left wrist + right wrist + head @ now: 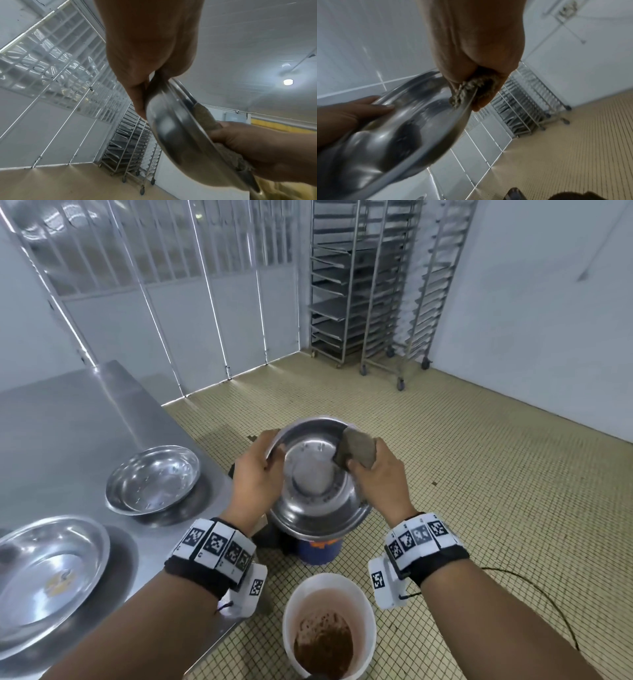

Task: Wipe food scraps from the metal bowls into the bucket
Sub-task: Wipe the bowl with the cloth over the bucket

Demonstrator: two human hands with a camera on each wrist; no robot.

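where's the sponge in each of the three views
Head: sponge right of centre, gripped by the right hand on the held bowl's rim.
Left wrist: lower right, behind the rim.
Right wrist: centre, under the palm.
Shared landmark: wheeled tray racks.

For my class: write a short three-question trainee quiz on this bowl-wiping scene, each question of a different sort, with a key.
1. True or false: the left hand grips the rim of the held bowl.
2. What does the right hand press against that bowl? A) a spoon B) a sponge C) a brush
3. Fill in: besides the held bowl, ___ metal bowls rest on the steel table, one nearer and one farther.

Key: 1 true; 2 B; 3 two. The white bucket with brown scraps stands on the floor below the hands.
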